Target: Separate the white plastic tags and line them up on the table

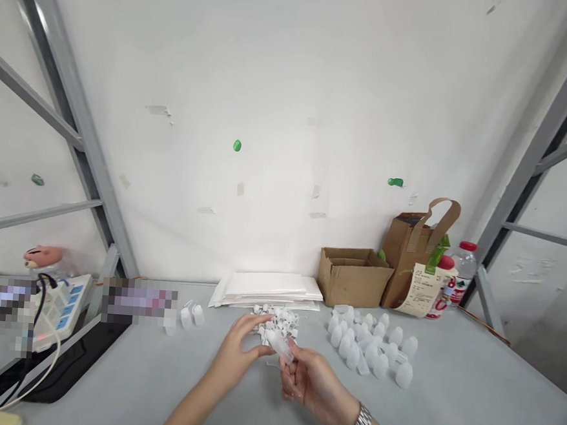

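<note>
My right hand grips a small translucent plastic bottle between thumb and fingers, tilted with its far end up and to the left. My left hand curves around the bottle's far end, thumb and index finger apart; whether the thumb touches the bottle I cannot tell. Just behind both hands lies a heap of small white plastic caps, partly hidden by the fingers. To the right stands a spread of several translucent bottles, some upright and some lying down. Several small white pieces sit to the left.
Against the wall lie stacked white sheets. A cardboard box, a brown paper bag and a red-capped bottle stand at the back right. A power strip with cables and a black flat panel lie on the left.
</note>
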`<state>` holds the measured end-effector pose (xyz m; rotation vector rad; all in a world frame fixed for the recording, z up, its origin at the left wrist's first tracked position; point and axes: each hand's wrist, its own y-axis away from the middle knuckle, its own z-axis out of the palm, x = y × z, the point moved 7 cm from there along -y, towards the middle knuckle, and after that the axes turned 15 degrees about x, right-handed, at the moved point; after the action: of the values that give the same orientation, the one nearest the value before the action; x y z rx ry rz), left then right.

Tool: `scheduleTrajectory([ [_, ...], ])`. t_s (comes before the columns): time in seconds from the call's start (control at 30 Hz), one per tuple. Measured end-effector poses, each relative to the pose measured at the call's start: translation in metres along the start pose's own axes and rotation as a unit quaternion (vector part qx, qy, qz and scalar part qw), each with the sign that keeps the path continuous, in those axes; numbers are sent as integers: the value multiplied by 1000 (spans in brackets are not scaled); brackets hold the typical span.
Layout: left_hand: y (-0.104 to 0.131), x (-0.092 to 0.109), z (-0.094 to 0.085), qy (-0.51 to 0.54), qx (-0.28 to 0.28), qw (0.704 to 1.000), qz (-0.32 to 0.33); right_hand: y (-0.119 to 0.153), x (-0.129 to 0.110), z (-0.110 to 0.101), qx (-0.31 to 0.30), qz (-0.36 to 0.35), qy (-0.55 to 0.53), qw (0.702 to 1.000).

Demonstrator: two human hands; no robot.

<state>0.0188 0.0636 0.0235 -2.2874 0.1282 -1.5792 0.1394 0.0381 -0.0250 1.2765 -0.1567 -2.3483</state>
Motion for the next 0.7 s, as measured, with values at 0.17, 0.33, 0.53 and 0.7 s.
scheduleTrajectory([
  [0.17,2,-1,7,-24,-33,998,36,0,0,0,1,14,7,1000],
  [0.33,3,-2,8,-53,-42,997,21,-4,-5,-8,36,-9,5,999],
  [0.53,6,9,6,-16,-81,997,4,-6,-11,-14,81,-60,15,995],
  [0.7,10,17,8,22,-120,993,6,-3,-14,-13,86,-54,-3,995],
])
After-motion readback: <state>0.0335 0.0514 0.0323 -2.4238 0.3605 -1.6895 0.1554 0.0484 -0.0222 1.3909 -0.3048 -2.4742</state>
